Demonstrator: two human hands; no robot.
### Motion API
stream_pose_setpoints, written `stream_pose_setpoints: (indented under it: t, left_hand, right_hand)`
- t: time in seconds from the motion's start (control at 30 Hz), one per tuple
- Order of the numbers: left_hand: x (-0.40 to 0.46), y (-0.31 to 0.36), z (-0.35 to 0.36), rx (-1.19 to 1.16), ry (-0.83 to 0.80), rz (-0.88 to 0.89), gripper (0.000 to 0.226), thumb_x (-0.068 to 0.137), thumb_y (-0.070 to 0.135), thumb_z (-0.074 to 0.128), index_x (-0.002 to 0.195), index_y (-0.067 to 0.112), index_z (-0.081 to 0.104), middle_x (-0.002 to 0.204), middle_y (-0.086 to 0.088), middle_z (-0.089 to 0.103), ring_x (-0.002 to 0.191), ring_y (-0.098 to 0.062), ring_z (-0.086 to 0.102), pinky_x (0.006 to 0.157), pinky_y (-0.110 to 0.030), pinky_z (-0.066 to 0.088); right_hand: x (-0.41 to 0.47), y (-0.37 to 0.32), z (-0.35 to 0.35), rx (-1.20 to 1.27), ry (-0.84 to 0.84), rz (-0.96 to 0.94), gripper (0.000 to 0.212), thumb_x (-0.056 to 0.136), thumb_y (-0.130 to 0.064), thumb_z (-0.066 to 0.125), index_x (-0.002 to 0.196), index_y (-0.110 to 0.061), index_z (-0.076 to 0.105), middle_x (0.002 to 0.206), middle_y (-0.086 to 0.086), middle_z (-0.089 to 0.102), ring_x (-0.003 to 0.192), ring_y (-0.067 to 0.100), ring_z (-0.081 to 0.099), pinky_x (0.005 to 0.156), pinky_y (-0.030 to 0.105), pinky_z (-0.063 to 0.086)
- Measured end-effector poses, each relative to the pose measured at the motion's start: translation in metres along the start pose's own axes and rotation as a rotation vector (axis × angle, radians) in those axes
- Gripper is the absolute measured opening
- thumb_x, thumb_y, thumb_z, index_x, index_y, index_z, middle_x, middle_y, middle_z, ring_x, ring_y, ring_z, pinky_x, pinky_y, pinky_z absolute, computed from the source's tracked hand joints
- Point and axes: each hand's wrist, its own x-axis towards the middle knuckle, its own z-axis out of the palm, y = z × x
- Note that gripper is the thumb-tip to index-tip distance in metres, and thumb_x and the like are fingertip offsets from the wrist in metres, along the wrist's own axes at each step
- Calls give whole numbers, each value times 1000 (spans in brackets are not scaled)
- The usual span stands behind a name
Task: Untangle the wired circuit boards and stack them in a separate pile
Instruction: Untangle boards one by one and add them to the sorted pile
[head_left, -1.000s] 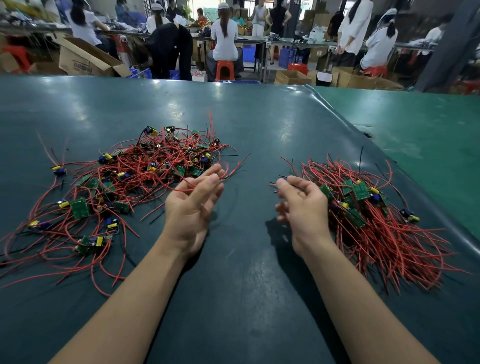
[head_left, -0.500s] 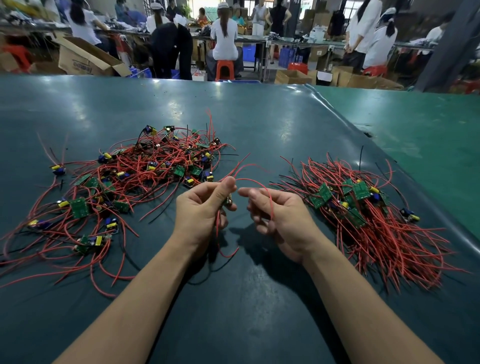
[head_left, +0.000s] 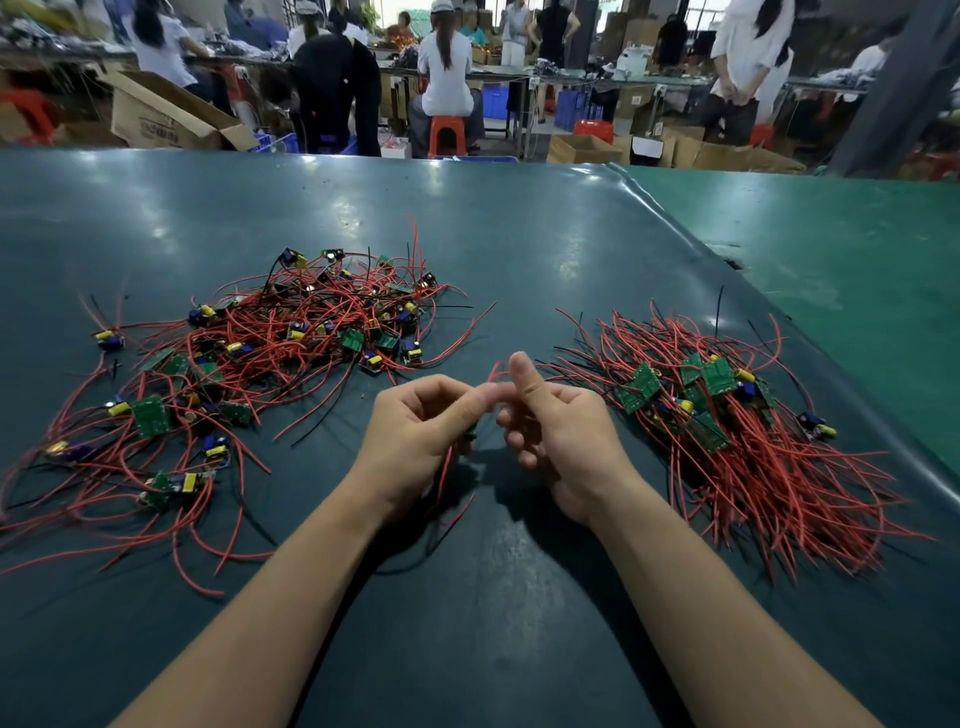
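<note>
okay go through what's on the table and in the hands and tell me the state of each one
Left hand: curled round one wired board, red wires hanging below it.
Right hand: thumb up, fingers curled at the same board's wires.
Tangled pile: loose and knotted, on the left.
Sorted pile: wires combed one way, on the right.
Table: dark green mat.

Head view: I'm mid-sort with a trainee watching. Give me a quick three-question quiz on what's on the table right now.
1. True or false: the tangled heap lies on the person's left and the sorted pile on the right.
2. Which hand holds the wired board now? A) left hand B) right hand C) neither
3. Fill in: most wires in both piles are ____.

Key
1. True.
2. A: its red leads hang below the left hand's fingers. The right hand has its thumb raised beside it; whether it pinches a wire cannot be told.
3. Red, with a few black.
</note>
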Motion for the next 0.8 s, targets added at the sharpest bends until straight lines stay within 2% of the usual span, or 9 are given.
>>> stream_pose_setpoints:
  t: [0.07, 0.13, 0.27, 0.43, 0.57, 0.7, 0.8]
  left_hand:
    - [-3, -1, 3, 89, -46, 41, 37, 73, 26, 75, 80, -9, 67, 60, -4, 58, 52, -8, 45, 51, -15, 37]
    - [-6, -1, 4, 117, -80, 45, 33, 73, 27, 75, 79, -5, 70, 61, -2, 60, 54, -6, 47, 52, -14, 37]
    - [-7, 1, 3, 108, -90, 40, 25, 75, 27, 72, 76, 2, 71, 60, 3, 63, 54, -4, 49, 52, -13, 39]
    - [-11, 1, 1, 126, -179, 3, 23, 82, 13, 70, 65, 4, 58, 47, 5, 50, 41, -4, 42, 44, -13, 37]
    - [-15, 3, 1, 91, -248, -13, 25, 75, 20, 72, 61, 7, 56, 46, 6, 48, 40, -4, 39, 43, -12, 36]
    - [-14, 6, -2, 83, -273, -21, 28, 76, 20, 73, 65, 1, 55, 45, 8, 48, 38, -3, 40, 42, -12, 33]
    - [-14, 5, -5, 65, -272, -39, 30, 79, 16, 77, 64, 1, 56, 45, 8, 47, 36, -4, 39, 40, -13, 33]
  right_hand:
    - [-1, -3, -2, -11, -34, -9, 24, 87, -26, 69, 71, -10, 76, 51, -1, 53, 39, 6, 37, 35, 14, 25]
    - [-1, -6, -6, 0, -60, 28, 18, 86, -18, 70, 71, -9, 76, 48, -4, 48, 38, 5, 34, 34, 14, 24]
    - [-1, -8, -10, 40, -92, 57, 19, 86, -9, 67, 70, -10, 76, 51, -3, 43, 38, 4, 32, 34, 13, 23]
    - [6, -6, -10, 52, 116, -46, 23, 84, -2, 66, 64, -9, 74, 46, -2, 38, 35, 6, 27, 36, 14, 21]
    - [13, -6, -16, -6, 269, -196, 14, 84, -1, 70, 71, -6, 69, 41, -7, 43, 34, 6, 31, 36, 16, 26]
    - [11, -5, -17, -248, 291, -371, 19, 86, -5, 70, 75, -20, 71, 61, -12, 63, 49, 1, 46, 50, 14, 39]
    - [8, -7, -18, -321, 210, -424, 21, 89, -2, 64, 84, -22, 67, 74, -5, 65, 55, 9, 50, 49, 16, 40]
